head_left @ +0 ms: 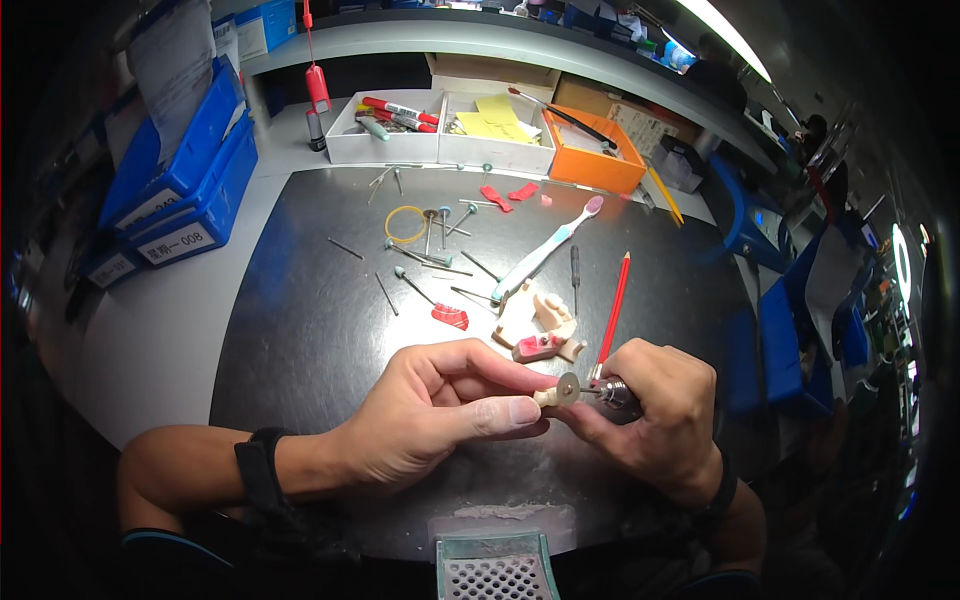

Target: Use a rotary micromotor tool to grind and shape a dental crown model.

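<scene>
L hand pinches small cream piece; R hand closed round disc handpiece.

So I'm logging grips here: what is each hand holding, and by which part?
The left hand pinches a small cream piece by its left end; the right hand grips a rotary handpiece around its body, behind the disc.

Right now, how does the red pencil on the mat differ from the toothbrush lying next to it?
The red pencil is thin, straight and red all over; the toothbrush is broader, white and light blue, with a pinkish head. The pencil lies close to the right hand, nearly touching it, while the toothbrush lies farther up the dark mat. Both lie flat, untouched, slanting up to the right.
</scene>
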Demonstrator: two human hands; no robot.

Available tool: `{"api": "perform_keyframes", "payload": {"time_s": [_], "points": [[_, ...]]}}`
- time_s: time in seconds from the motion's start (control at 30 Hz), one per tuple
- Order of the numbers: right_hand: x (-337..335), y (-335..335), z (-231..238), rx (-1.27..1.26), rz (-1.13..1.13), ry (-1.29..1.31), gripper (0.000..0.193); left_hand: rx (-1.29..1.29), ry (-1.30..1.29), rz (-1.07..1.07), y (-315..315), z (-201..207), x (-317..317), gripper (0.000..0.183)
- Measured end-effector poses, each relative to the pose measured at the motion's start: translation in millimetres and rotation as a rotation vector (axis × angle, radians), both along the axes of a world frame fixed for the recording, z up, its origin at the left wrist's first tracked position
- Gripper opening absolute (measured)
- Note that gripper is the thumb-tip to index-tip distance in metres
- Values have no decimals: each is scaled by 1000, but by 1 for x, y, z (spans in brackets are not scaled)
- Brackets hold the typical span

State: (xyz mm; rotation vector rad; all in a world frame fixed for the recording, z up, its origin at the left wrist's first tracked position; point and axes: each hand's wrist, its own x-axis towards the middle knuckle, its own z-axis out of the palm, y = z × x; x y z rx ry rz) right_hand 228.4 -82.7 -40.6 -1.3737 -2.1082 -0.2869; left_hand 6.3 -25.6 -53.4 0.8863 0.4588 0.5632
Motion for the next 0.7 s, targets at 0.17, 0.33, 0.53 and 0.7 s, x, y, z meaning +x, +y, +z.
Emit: {"api": "perform_keyframes", "payload": {"time_s": [0.17, 0.33, 0.53, 0.7], "points": [[0, -1, 0, -11, 12, 1, 40, 10, 14, -3, 1, 1, 0, 18], [-1, -3, 2, -92, 18, 6, 34, 0, -3, 5, 0, 0, 0, 17], [-3, -3, 3, -80, -2, 16, 36, 9, -1, 11, 0, -2, 0, 17], [-4, -3, 2, -34, -14, 19, 39, 7, 2, 9, 0, -2, 0, 16]]}}
